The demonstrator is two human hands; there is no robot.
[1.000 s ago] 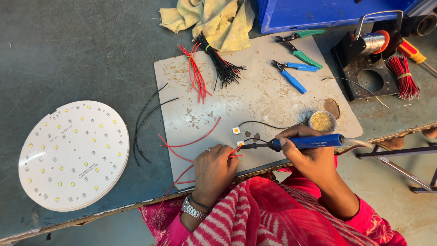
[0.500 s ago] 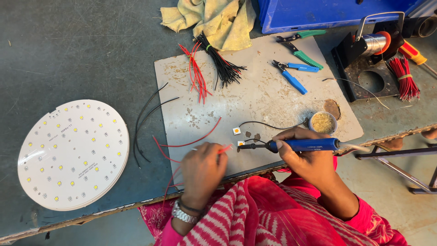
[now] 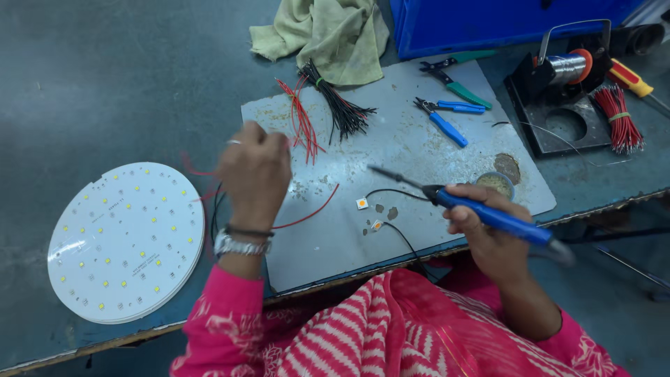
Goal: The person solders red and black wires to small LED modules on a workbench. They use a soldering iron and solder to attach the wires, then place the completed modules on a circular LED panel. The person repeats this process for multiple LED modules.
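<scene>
Right hand [image 3: 488,227] fingers wrapped round blue soldering iron [image 3: 481,213] over grey mat [image 3: 419,153]; left hand [image 3: 255,171] left of mat, blurred, fingers' state unclear.

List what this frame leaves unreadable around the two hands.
- Head view: left hand is motion-blurred and shows its back, so what its fingers pinch is hidden.
- Blue plastic bin is cut off by the top edge.
- Tiny square chips on the grey mat are too small to show detail.

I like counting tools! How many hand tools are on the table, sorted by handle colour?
Blue-handled tools: 2, the cutters and the soldering iron in the right hand
Green-handled pliers: 1
Red-and-yellow screwdriver: 1
Total: 4
</scene>
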